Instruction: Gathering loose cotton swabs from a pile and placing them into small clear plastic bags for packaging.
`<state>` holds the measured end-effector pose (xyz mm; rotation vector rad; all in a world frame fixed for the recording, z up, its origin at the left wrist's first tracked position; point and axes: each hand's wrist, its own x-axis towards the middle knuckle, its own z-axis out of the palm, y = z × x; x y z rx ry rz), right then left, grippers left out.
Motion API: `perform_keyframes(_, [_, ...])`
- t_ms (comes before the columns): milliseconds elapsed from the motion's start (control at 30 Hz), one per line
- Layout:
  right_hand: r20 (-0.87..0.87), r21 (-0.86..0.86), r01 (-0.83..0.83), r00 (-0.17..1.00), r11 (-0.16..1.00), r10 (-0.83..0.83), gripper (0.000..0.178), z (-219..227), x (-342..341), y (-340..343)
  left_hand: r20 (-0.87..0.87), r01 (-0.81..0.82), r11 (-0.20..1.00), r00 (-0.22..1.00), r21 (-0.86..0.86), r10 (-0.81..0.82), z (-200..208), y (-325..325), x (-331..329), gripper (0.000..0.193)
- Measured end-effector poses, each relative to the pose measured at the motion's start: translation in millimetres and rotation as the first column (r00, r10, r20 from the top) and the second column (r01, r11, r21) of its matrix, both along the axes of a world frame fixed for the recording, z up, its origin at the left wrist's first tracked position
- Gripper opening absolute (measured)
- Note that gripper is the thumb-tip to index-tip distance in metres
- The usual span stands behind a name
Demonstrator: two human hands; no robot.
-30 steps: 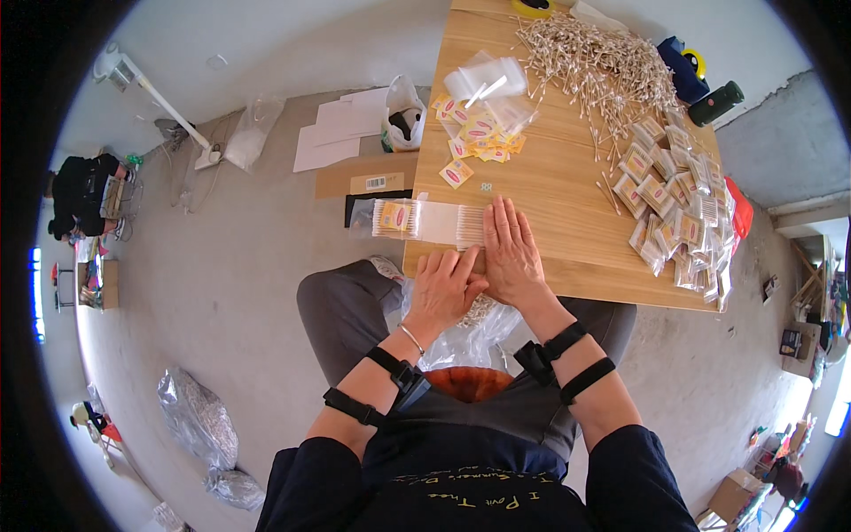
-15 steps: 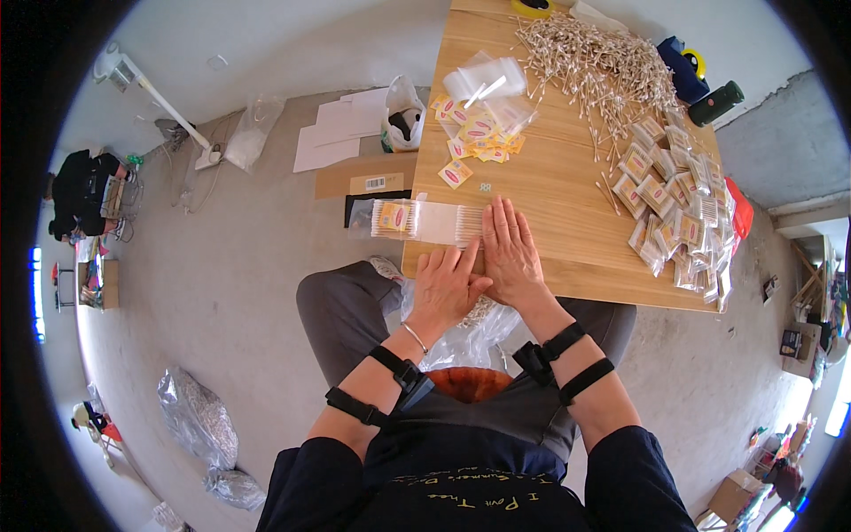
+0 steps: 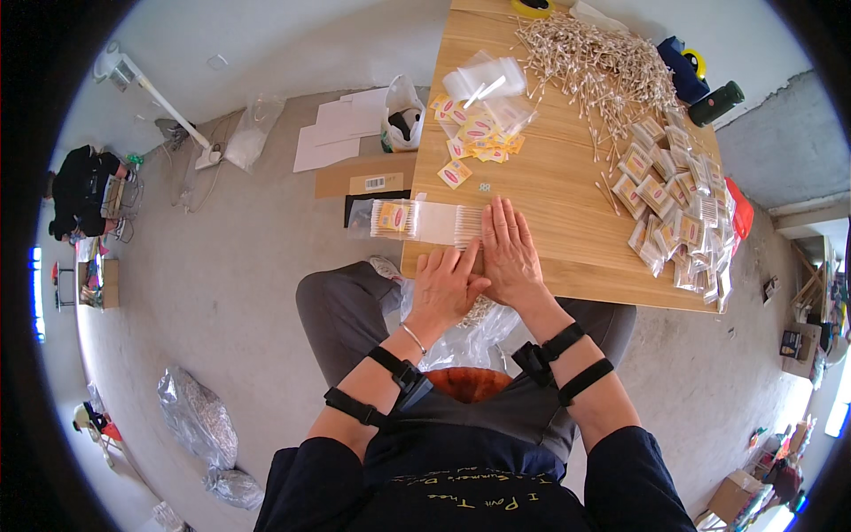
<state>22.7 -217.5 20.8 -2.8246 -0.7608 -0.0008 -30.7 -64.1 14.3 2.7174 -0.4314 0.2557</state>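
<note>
A row of cotton swabs (image 3: pixel 468 225) lies side by side on a white card strip (image 3: pixel 436 222) at the table's left front edge. At the strip's left end more swabs carry a yellow-orange label card (image 3: pixel 395 217). My right hand (image 3: pixel 512 253) is flat on the tabletop with fingers stretched, its side edge against the right of the swab row. My left hand (image 3: pixel 448 282) rests at the near ends of the swabs, index finger pointing forward and touching there, the other fingers bent. Its thumb reaches toward my right hand. Neither hand grips anything visible.
A large heap of loose cotton swabs (image 3: pixel 598 66) covers the far table. Filled swab packets (image 3: pixel 683 208) are piled at the right edge. Yellow label cards (image 3: pixel 479 133) and clear bags (image 3: pixel 486 80) lie farther back. A plastic bag of swabs (image 3: pixel 465 341) sits between my knees.
</note>
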Motion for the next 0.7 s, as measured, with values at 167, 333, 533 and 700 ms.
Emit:
perform_keyframes(167, [0.017,0.04,-0.005,1.0,0.999,0.004,0.092,-7.1,1.7,-0.7,0.019,0.018,1.0,1.0,-0.018,-0.017,-1.2,2.9,-2.5,0.063])
perform_keyframes(333, [-0.011,0.116,-0.013,1.0,0.993,0.014,0.096,-5.3,2.3,-3.5,0.054,0.038,0.998,0.998,-0.046,-0.035,-0.8,5.4,-2.2,0.068])
perform_keyframes(533, [-0.062,0.266,-0.02,0.997,0.964,0.037,0.084,5.1,4.7,-10.4,0.044,0.034,0.996,0.999,-0.084,-0.031,-2.1,8.2,-3.0,0.069])
perform_keyframes(700, [0.018,0.504,-0.041,0.999,0.863,0.037,0.017,10.7,14.9,-13.8,0.037,0.029,0.996,0.999,-0.085,-0.026,-0.1,5.1,-1.2,0.069])
